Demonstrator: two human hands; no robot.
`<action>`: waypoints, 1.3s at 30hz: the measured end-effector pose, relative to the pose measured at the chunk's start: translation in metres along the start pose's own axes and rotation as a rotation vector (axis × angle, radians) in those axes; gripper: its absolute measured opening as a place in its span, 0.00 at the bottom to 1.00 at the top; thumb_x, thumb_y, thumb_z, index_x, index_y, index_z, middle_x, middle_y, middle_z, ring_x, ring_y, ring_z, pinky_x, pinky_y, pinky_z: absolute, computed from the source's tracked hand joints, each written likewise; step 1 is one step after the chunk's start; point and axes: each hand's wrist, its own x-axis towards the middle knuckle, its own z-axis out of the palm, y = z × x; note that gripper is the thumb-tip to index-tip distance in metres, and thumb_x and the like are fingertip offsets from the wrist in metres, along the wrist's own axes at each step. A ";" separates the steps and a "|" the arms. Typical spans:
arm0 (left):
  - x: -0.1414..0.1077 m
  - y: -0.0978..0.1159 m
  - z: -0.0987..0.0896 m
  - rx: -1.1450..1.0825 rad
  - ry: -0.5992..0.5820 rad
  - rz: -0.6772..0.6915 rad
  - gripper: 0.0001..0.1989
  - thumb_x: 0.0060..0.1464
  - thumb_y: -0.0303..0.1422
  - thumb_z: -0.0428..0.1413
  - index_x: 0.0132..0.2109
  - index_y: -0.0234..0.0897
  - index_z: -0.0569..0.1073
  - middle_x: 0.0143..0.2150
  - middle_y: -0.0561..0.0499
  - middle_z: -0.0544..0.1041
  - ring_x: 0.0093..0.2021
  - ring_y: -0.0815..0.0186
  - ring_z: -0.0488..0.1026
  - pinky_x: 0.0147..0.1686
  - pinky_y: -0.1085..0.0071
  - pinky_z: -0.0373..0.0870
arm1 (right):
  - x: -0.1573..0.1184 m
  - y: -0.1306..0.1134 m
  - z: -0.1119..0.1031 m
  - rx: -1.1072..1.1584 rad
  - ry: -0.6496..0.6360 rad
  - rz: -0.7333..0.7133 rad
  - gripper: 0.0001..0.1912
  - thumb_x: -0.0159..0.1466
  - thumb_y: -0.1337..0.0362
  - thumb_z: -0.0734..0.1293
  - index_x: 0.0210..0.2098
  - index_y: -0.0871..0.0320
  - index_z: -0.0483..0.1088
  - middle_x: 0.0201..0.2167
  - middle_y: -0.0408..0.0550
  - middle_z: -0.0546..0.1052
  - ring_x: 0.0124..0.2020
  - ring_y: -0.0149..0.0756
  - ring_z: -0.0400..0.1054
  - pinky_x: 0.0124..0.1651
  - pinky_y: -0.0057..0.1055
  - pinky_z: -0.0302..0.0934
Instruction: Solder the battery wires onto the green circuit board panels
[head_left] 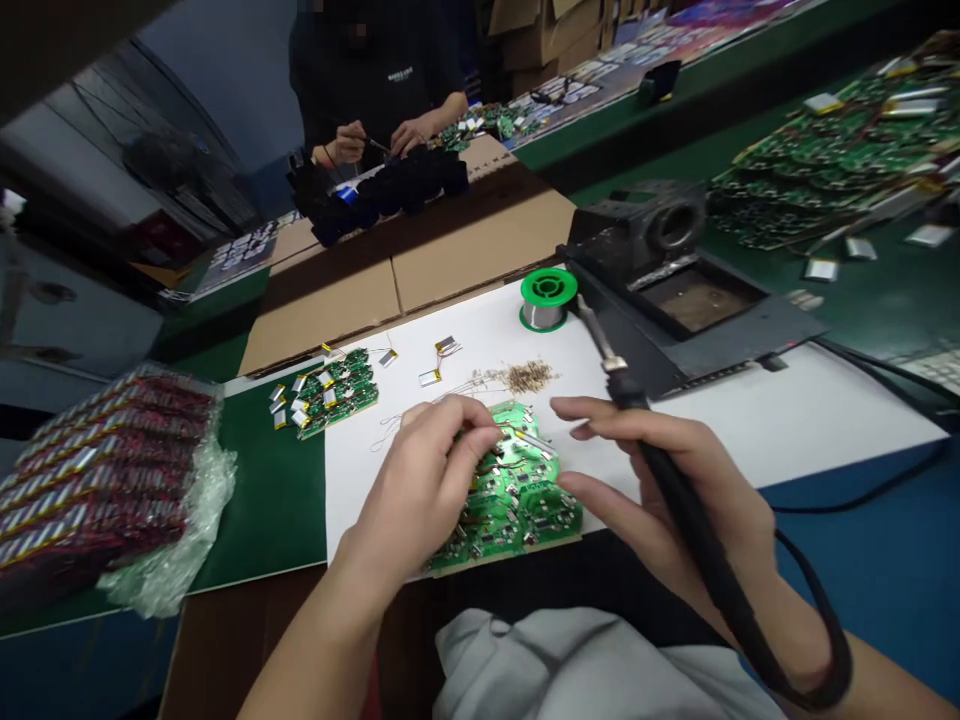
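Observation:
A panel of green circuit boards [517, 500] lies at the near edge of the white sheet. Over its left part is my left hand [431, 470], thumb and forefinger pinched together at thin wires; what exactly they grip is too small to make out. A small silver battery [534, 441] with a yellow end rests on the panel, just right of those fingertips. My right hand [675, 490] holds a soldering iron [667, 480] across the palm, tip pointing up and away. Its thumb and fingers are spread beside the panel's right edge.
Beyond the panel are a solder spool [550, 300], a pile of small clippings [529, 376] and a black iron stand [675, 290]. Another board panel with batteries [337, 390] lies left, near bundled batteries [105, 470]. Boards are stacked [847, 150] at right. A co-worker [379, 80] sits opposite.

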 end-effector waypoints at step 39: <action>-0.050 0.028 0.024 -0.246 -0.126 -0.128 0.07 0.67 0.29 0.59 0.38 0.42 0.79 0.32 0.56 0.80 0.33 0.67 0.74 0.33 0.70 0.67 | -0.006 -0.041 -0.008 -0.058 -0.233 0.010 0.17 0.67 0.74 0.70 0.47 0.46 0.68 0.35 0.42 0.80 0.35 0.36 0.78 0.38 0.33 0.76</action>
